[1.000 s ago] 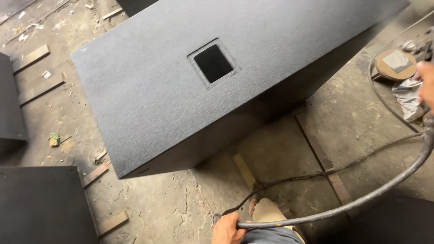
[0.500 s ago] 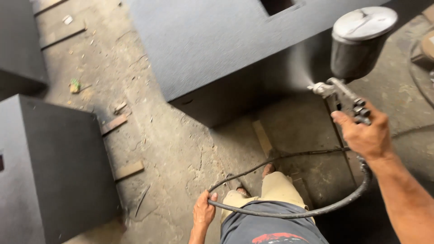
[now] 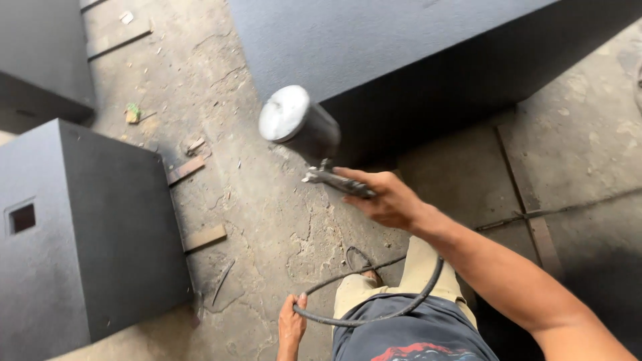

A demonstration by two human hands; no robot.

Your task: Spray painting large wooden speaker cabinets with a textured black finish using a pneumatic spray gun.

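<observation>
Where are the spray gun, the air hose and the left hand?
spray gun (image 3: 302, 127), head view, on the side of its dark cup.
air hose (image 3: 374, 319), head view, on the loop across the lap.
left hand (image 3: 291, 325), head view, on the back of the hand gripping the hose.

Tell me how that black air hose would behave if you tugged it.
The hose is probably floppy: it sags in a loop between the left hand and the right hand. Likely light. It may drag and snag on the rough floor.
</observation>
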